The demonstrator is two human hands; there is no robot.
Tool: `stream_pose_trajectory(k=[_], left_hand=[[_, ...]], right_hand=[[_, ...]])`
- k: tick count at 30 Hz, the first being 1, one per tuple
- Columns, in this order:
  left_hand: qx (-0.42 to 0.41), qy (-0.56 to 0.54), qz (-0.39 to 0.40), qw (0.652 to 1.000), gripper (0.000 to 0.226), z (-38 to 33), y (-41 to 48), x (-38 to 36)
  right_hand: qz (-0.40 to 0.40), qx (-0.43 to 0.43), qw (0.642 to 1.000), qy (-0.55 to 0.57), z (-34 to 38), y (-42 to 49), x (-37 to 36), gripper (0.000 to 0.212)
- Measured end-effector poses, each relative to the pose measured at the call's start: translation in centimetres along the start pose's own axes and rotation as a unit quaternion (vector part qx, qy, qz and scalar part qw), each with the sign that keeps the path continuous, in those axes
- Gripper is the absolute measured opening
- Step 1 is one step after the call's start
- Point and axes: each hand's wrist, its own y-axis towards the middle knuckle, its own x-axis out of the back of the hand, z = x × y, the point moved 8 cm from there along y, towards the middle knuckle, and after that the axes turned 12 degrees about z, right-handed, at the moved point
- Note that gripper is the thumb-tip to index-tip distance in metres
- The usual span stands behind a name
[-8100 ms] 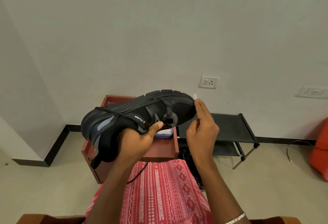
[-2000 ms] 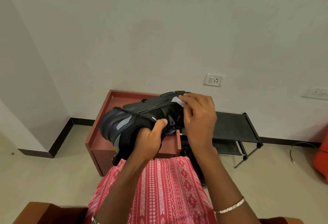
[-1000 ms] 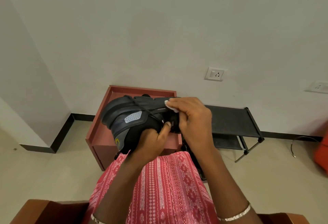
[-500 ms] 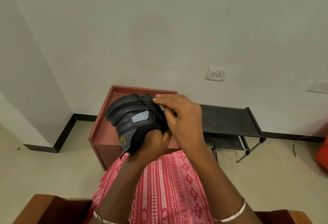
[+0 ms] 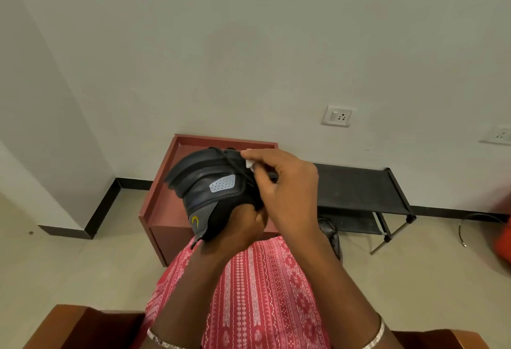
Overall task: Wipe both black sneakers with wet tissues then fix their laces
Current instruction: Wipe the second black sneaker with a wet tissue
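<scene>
Your left hand [image 5: 235, 231] is cupping the black sneaker [image 5: 213, 191] from below, grip closed on it, holding it up in front of you over the red desk [image 5: 163, 204], heel end turned toward you. Your right hand [image 5: 287, 191] is pinching a white tissue [image 5: 249, 162] in a narrow grip, pressing it against the sneaker's upper by the lace [image 5: 235, 166]. Black shoe rack [image 5: 359, 191] is sitting at the wall to the right.
</scene>
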Motion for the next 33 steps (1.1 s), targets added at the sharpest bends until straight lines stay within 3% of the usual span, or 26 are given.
stream_pose_trajectory(k=[5, 7, 11, 16, 20, 22, 28, 33], left_hand=[[-0.028, 0.017, -0.037, 0.999, 0.05, 0.2, 0.0, 0.5], [-0.03, 0.015, -0.069, 0.997, 0.057, 0.5, 0.0, 1.2], [-0.011, 0.003, -0.048, 0.999, 0.065, 0.8, 0.1, 1.1], [0.007, -0.012, -0.014, 1.0, 0.061, 0.5, 0.4, 0.4], [-0.007, -0.025, 0.011, 1.0, 0.036, 0.2, 0.3, -0.2], [-0.016, -0.001, -0.003, 1.0, 0.038, 0.2, 0.4, 0.0], [-0.015, 0.023, -0.055, 0.998, 0.062, 0.9, 0.2, 1.3], [0.0, -0.021, -0.052, 0.998, 0.066, 1.7, 0.8, 1.1]], right_hand=[[-0.004, 0.037, 0.999, -0.023, -2.0, 0.5, 0.3, 0.019], [-0.012, -0.006, 0.998, -0.062, -5.1, 0.7, 1.2, 0.019], [-0.047, -0.089, 0.993, -0.061, -7.7, 0.3, 2.6, 0.024], [-0.016, -0.037, 0.999, -0.028, -3.1, 0.5, 0.9, 0.026], [0.022, 0.041, 0.999, 0.004, 0.5, 0.3, -0.8, 0.025], [0.022, 0.058, 0.998, -0.001, -0.1, 0.3, -0.6, 0.026], [-0.036, -0.046, 0.995, -0.079, -7.4, 0.5, 2.1, 0.028], [-0.041, -0.066, 0.996, -0.038, -5.3, 0.6, 1.5, 0.025]])
